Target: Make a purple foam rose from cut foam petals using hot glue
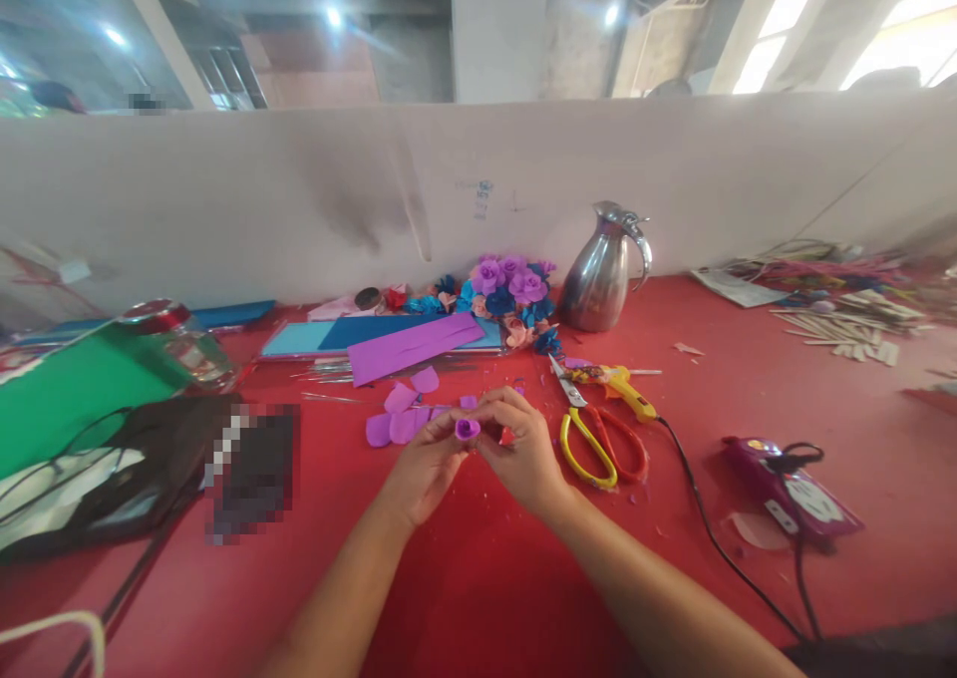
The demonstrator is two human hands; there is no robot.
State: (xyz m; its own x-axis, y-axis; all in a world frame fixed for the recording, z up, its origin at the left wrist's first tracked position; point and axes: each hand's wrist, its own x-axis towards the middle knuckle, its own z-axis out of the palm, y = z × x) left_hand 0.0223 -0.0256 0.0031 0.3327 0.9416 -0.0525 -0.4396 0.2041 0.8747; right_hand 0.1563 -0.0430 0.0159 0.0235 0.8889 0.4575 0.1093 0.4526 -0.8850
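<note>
Purple bud point(468, 429), its rolled top facing the camera, sits pinched between the fingers of the left hand point(428, 471) and right hand point(527, 449), above the red tabletop point(464, 598); loose petals point(401, 397) lie beyond the left.

Bright window glare upper right; edges stretched and blurred.

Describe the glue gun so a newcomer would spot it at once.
On the red table, find the steel jug. Nearer the camera lie scissors with one yellow and one red handle, and the glue gun is just right of their blades. It too is yellow, but it has a solid body and a black cord, where the scissors have open loops and no cord.
</note>
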